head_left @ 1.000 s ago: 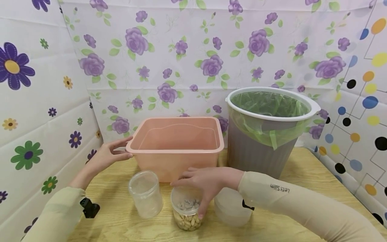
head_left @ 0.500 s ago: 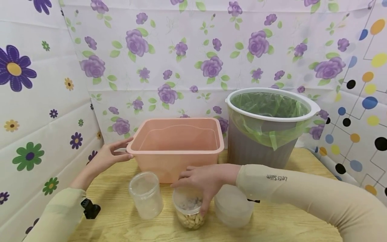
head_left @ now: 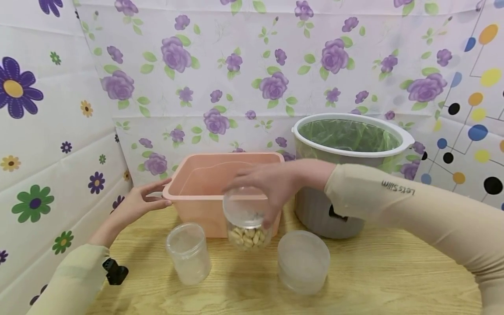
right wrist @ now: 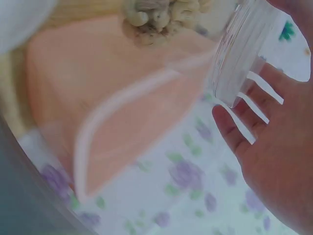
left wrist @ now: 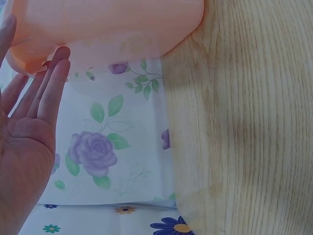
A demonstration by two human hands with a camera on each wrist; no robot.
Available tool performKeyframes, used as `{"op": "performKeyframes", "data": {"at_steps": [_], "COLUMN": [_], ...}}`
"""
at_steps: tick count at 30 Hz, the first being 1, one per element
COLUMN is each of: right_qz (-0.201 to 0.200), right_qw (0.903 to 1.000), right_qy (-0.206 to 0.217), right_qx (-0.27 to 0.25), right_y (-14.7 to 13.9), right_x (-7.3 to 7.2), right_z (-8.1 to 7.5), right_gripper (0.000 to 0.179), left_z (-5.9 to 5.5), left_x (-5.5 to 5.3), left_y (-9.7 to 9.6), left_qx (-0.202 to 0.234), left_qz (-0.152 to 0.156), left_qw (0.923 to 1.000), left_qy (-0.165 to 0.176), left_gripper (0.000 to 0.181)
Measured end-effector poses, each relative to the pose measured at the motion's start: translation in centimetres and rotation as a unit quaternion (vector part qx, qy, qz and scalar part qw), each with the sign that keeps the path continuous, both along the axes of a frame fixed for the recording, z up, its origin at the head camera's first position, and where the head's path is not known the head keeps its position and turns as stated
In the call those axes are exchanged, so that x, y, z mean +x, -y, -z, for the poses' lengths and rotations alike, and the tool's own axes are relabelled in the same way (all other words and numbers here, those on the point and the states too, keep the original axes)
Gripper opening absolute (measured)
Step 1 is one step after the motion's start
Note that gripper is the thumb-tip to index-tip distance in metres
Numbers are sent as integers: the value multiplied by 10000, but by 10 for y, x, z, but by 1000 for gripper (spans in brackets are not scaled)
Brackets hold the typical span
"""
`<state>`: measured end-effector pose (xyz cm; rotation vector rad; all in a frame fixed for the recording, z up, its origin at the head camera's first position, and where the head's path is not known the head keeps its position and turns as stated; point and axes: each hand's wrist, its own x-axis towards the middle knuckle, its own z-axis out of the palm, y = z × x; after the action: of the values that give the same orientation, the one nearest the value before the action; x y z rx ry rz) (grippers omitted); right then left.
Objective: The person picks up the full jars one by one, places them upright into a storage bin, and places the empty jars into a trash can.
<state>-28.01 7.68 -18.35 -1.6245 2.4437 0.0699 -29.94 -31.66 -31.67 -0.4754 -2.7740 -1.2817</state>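
Observation:
A clear plastic jar [head_left: 239, 212] with pale, curved nuts that look like cashews [head_left: 246, 238] is gripped near its top by my right hand [head_left: 275, 183]. It is held up off the table, overlapping the front of a pink plastic bin [head_left: 204, 216]. In the right wrist view, the fingers [right wrist: 259, 103] lie along the ridged rim of the jar [right wrist: 234, 63], and nuts show at the top. My left hand [head_left: 138, 203] holds the bin's left rim between thumb and fingers. The left wrist view shows its fingertips [left wrist: 61, 56] at the bin's edge.
An open, see-through jar [head_left: 189, 256] stands at the front left of the wooden table [head_left: 157, 297]. A round translucent tub [head_left: 303, 264] is right of centre. Behind the right arm stands a grey trash can [head_left: 315, 218] with a green liner [head_left: 354, 135]. Patterned sheets surround the table.
My right hand has raised the jar of nuts from the table and moved it up towards the bin. The left hand stays at the bin's rim.

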Motion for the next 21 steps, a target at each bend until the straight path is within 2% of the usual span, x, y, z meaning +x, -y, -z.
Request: {"op": "performKeyframes", "data": {"at_steps": [4,9,14,21], "right_qz": [114,349,779,1432], "right_qw": [9996,9981,9955,9891], "right_qy": [-31,-284,-436,-331], "right_qx": [-240,-425,-309,40], "right_y": [-4,-6,-6,1], "right_x": [-2,-9,-22,-41], "right_z": [-31,-59,-77,-95], "right_gripper": [104,104,105,107], "left_z": [2,4,5,6], "left_x": [-2,-4,-4,-4], "left_y": [0,1,1,1], "left_qx": [-23,-30,7,24], "left_qz": [-12,-50,32,-29], "left_qw": [10000,10000,10000,10000], "left_qy": [-37,-52,-30,15], "left_gripper": [73,72,73,74]}}
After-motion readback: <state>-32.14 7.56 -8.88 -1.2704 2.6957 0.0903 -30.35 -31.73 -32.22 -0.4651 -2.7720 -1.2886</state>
